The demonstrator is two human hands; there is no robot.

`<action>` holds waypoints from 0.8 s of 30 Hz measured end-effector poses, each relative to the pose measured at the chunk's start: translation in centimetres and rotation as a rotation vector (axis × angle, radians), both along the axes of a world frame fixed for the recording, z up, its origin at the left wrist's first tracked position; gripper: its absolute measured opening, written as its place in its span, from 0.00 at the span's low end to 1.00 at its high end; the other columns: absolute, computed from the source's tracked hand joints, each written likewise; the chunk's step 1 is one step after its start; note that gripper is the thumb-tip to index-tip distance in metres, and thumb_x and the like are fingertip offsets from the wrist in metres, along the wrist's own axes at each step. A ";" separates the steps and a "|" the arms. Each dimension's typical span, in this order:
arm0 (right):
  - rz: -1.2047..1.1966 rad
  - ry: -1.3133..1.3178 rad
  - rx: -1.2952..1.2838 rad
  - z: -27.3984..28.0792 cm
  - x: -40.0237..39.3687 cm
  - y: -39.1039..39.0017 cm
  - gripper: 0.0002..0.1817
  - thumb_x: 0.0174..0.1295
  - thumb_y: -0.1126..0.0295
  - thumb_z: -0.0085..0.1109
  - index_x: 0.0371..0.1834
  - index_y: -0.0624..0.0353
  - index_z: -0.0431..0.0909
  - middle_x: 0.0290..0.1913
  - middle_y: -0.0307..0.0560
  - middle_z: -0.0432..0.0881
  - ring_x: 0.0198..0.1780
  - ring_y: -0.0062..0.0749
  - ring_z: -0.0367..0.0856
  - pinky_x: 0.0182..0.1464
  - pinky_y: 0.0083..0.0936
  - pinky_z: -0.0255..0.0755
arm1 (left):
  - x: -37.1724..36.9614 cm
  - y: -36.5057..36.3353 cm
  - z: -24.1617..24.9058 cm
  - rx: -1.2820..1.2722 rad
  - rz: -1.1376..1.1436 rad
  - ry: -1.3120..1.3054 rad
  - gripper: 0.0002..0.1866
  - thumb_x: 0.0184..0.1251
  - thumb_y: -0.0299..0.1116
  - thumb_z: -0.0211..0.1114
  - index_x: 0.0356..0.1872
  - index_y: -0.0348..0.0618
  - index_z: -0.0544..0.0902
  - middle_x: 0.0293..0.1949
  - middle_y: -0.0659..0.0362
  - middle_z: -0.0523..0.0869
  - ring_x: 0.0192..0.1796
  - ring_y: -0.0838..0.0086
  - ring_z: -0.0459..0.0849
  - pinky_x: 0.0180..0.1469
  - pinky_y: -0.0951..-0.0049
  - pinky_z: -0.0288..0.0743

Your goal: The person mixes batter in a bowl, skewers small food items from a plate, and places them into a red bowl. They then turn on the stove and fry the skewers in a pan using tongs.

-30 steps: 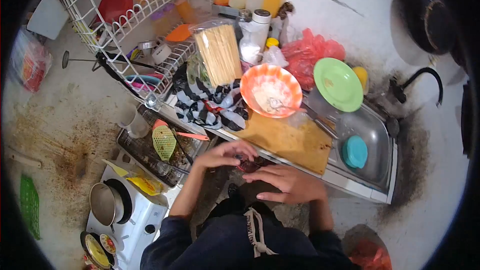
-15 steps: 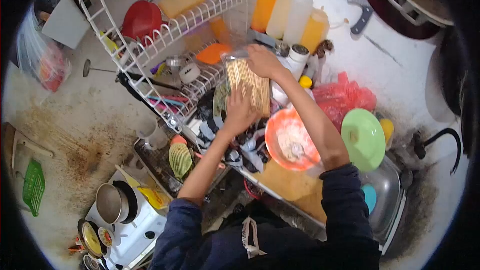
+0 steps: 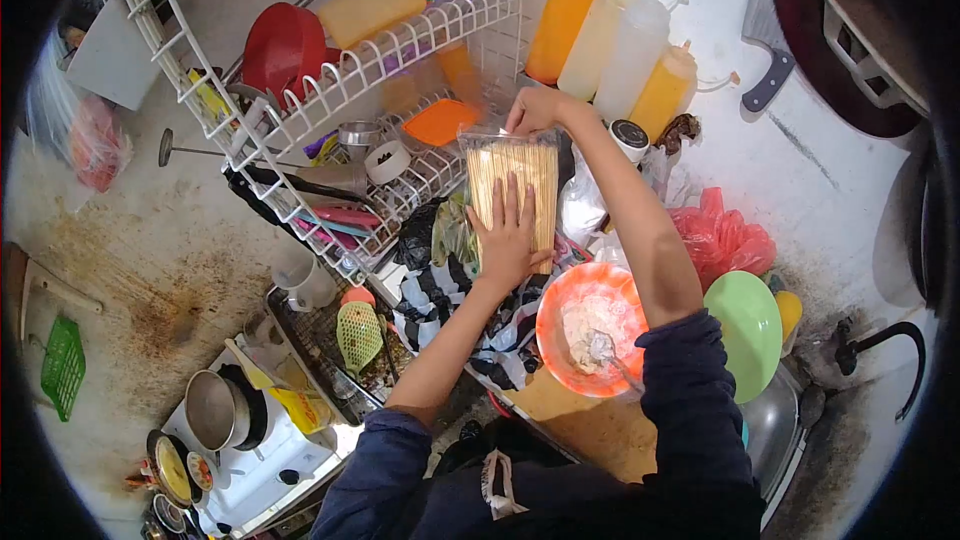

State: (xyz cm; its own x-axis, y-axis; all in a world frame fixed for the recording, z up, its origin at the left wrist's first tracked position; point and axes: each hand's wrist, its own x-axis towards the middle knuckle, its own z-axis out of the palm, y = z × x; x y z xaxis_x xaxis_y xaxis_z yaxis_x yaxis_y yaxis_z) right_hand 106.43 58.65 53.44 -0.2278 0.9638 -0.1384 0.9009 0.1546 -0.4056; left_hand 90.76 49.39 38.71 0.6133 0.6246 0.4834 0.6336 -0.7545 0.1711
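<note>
Hands just moved up to the stick pack [image 3: 543, 190] near the bowl [image 3: 553, 340], so that's the focus now. Left hand [image 3: 508, 242]: fingers spread flat on it. Right hand [image 3: 543, 111]: curled at the top edge, can't tell if it's pinching.

White walls [image 3: 110, 250] — brown-splattered near the white stove [image 3: 238, 488].

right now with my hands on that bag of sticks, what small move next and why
Probably ease the top edge of the clear bag of thin wooden sticks open with your right hand. Its fingers are already at that edge, and your left hand lies spread over the sticks, so it could steady them. I can't tell whether the bag is sealed.
</note>
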 end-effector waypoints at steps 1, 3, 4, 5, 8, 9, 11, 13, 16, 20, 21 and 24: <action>-0.046 -0.053 -0.025 0.2 -0.5 0.0 0.12 0.41 0.71 0.56 0.33 0.56 0.81 0.25 0.42 0.81 0.26 0.27 0.79 0.30 0.22 0.71 | 0.0 0.0 0.0 0.004 0.005 0.000 0.58 0.29 0.59 0.66 0.64 0.44 0.49 0.66 0.48 0.44 0.68 0.55 0.41 0.56 0.34 0.38; -0.086 -0.105 -0.048 0.6 -1.4 -0.2 0.13 0.40 0.71 0.57 0.33 0.56 0.81 0.25 0.42 0.81 0.25 0.27 0.79 0.29 0.22 0.71 | 0.1 0.0 0.0 0.010 0.017 0.001 0.58 0.28 0.59 0.66 0.64 0.44 0.49 0.65 0.48 0.44 0.67 0.55 0.41 0.56 0.34 0.38; -0.080 -0.201 0.004 0.7 -1.8 -0.3 0.12 0.40 0.71 0.58 0.31 0.57 0.81 0.26 0.42 0.82 0.26 0.27 0.80 0.30 0.22 0.72 | 0.1 0.0 0.0 0.003 0.018 0.002 0.58 0.28 0.59 0.67 0.64 0.43 0.49 0.65 0.48 0.44 0.68 0.55 0.41 0.56 0.34 0.38; -0.074 -0.299 0.056 0.8 -2.1 -0.4 0.12 0.39 0.70 0.59 0.30 0.58 0.81 0.26 0.43 0.82 0.27 0.27 0.80 0.30 0.22 0.72 | 0.0 -0.1 0.0 -0.005 0.019 0.002 0.58 0.28 0.58 0.67 0.64 0.43 0.49 0.65 0.48 0.44 0.68 0.56 0.40 0.56 0.34 0.38; -0.088 -0.330 0.058 1.2 -2.7 -0.8 0.11 0.38 0.68 0.59 0.28 0.57 0.81 0.27 0.44 0.82 0.28 0.28 0.80 0.32 0.23 0.72 | 0.0 0.0 0.0 -0.009 0.014 0.016 0.58 0.29 0.59 0.66 0.64 0.43 0.48 0.66 0.47 0.42 0.68 0.54 0.40 0.54 0.33 0.40; -0.088 -0.331 0.058 1.3 -2.9 -0.9 0.11 0.38 0.68 0.59 0.28 0.57 0.81 0.27 0.44 0.82 0.28 0.28 0.80 0.32 0.23 0.72 | -0.1 -0.1 0.0 -0.008 0.014 0.014 0.58 0.29 0.59 0.66 0.64 0.43 0.48 0.66 0.47 0.42 0.68 0.54 0.40 0.54 0.33 0.40; -0.014 -0.396 0.136 1.0 -2.9 -0.9 0.11 0.40 0.67 0.58 0.28 0.56 0.81 0.27 0.45 0.81 0.29 0.29 0.80 0.33 0.24 0.72 | -0.2 -0.2 0.2 -0.017 0.010 0.015 0.58 0.29 0.59 0.66 0.64 0.43 0.47 0.66 0.47 0.42 0.68 0.54 0.39 0.55 0.33 0.39; -0.017 -0.373 0.140 0.7 -2.5 -1.1 0.11 0.42 0.66 0.57 0.28 0.56 0.80 0.26 0.44 0.81 0.28 0.28 0.79 0.33 0.24 0.71 | -0.1 -0.3 0.3 -0.021 0.009 0.006 0.58 0.30 0.59 0.66 0.64 0.43 0.47 0.66 0.47 0.42 0.68 0.54 0.39 0.55 0.33 0.39; -0.004 -0.263 0.023 -0.1 -1.5 -0.1 0.11 0.45 0.63 0.54 0.29 0.57 0.80 0.25 0.43 0.80 0.28 0.26 0.78 0.33 0.25 0.70 | -0.2 -0.3 0.1 -0.022 0.009 -0.001 0.58 0.30 0.58 0.66 0.64 0.43 0.47 0.66 0.47 0.42 0.68 0.54 0.39 0.56 0.33 0.37; 0.017 -0.144 -0.155 -1.0 -0.3 1.3 0.13 0.49 0.62 0.51 0.28 0.61 0.78 0.23 0.42 0.79 0.26 0.24 0.75 0.32 0.24 0.68 | -0.3 -0.3 0.1 -0.013 0.005 -0.001 0.57 0.31 0.58 0.66 0.64 0.43 0.47 0.66 0.47 0.41 0.68 0.54 0.38 0.56 0.34 0.36; 0.017 -0.146 -0.152 -1.0 -0.2 1.5 0.13 0.49 0.62 0.51 0.28 0.61 0.78 0.23 0.42 0.79 0.26 0.24 0.75 0.32 0.24 0.68 | -0.4 -0.3 0.0 -0.010 0.006 -0.004 0.57 0.31 0.58 0.66 0.64 0.43 0.47 0.66 0.47 0.41 0.68 0.54 0.38 0.56 0.34 0.36; 0.015 -0.148 -0.078 -1.0 0.0 1.7 0.13 0.51 0.65 0.48 0.28 0.64 0.77 0.22 0.44 0.79 0.26 0.25 0.76 0.32 0.23 0.68 | -0.3 -0.3 -0.2 0.002 -0.001 -0.025 0.57 0.32 0.58 0.66 0.64 0.43 0.47 0.66 0.47 0.41 0.68 0.54 0.39 0.56 0.35 0.36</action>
